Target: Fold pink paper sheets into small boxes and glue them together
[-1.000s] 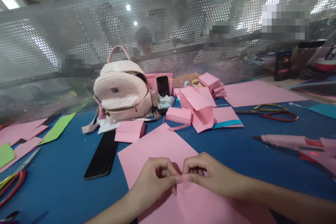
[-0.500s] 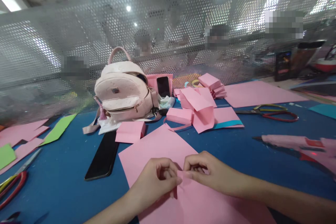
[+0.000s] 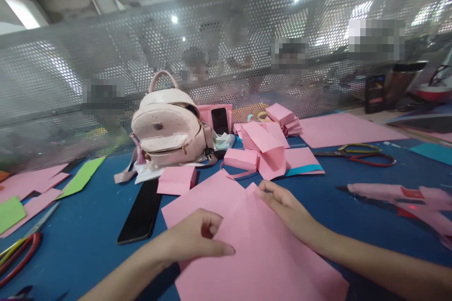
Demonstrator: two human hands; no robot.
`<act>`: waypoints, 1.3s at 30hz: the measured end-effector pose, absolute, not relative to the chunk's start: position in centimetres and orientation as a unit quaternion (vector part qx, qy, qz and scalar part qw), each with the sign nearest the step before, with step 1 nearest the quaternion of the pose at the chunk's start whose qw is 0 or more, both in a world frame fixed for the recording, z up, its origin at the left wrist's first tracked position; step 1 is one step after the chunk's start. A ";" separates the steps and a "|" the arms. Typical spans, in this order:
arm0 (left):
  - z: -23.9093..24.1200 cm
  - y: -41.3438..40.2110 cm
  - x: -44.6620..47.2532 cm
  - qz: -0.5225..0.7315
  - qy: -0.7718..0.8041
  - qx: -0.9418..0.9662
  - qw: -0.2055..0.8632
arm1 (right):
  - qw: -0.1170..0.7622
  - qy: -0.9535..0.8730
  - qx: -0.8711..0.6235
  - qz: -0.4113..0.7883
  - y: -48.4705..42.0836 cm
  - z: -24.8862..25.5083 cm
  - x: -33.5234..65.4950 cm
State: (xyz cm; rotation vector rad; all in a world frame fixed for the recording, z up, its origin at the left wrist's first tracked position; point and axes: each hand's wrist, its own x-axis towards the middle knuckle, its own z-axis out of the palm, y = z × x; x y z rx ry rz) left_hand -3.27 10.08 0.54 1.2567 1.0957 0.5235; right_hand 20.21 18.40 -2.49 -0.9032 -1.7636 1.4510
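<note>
- Pink paper sheet (image 3: 261, 249) lies flat on the blue table (image 3: 88, 225), front centre, one corner pointing away from the person.
- Left hand (image 3: 192, 240): loosely curled, thumb stretched out flat on the sheet's left part, pressing it down; nothing gripped.
- Right hand (image 3: 284, 204): fingers extended, resting on the sheet's far edge near the top corner, flat rather than pinching.
- Black phone (image 3: 141, 211) lies just left of the sheet, apart from it.
- Small pink folded piece (image 3: 176, 179) sits just beyond the phone.
- Pale pink backpack (image 3: 169, 127) stands at the back, against the perforated metal screen (image 3: 70, 66).
- Heap of folded pink paper (image 3: 271, 146) is right of the backpack.
- Scissors with red and yellow handles (image 3: 360, 155) lie on the right, well apart from both hands.
- Pink glue gun (image 3: 399, 195) at the far right.
- Green paper strip (image 3: 83, 176) lies at the left.
</note>
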 end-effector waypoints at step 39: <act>0.1 8.1 0.2 0.248 0.512 0.654 0.498 | 0.061 -0.689 -0.216 0.689 16.6 -1.8 19.8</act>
